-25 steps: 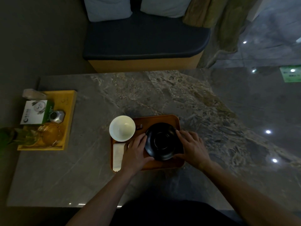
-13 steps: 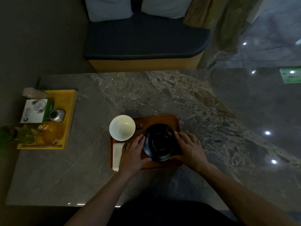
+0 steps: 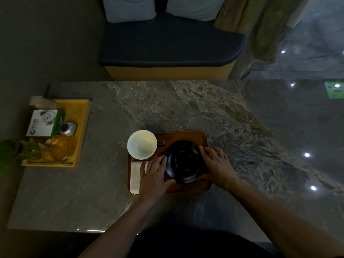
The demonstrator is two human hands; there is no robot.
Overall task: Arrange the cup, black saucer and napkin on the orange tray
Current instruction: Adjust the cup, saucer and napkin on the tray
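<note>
— Fingers [image 3: 160,161] of the left hand [image 3: 153,176] curve against the left rim of the black saucer [image 3: 184,162], thumb at its near edge; are they gripping it?
— Yes. Both hands clamp it: the right hand [image 3: 216,165] wraps the saucer's right rim, fingers spread along its far side.
— Where does the saucer sit?
— On the right half of the orange tray [image 3: 186,135], which lies near the middle of the worktop [image 3: 186,103], toward its near edge. Whether the saucer rests flat or is slightly lifted, I cannot tell.
— And the rest?
— The white cup [image 3: 142,144] stands upright at the tray's far-left corner, overhanging its rim. The folded napkin [image 3: 135,176] lies along the tray's left edge, partly under the left hand.
— Anything else?
— A yellow tray [image 3: 81,116] of small items sits at the worktop's left edge.
</note>
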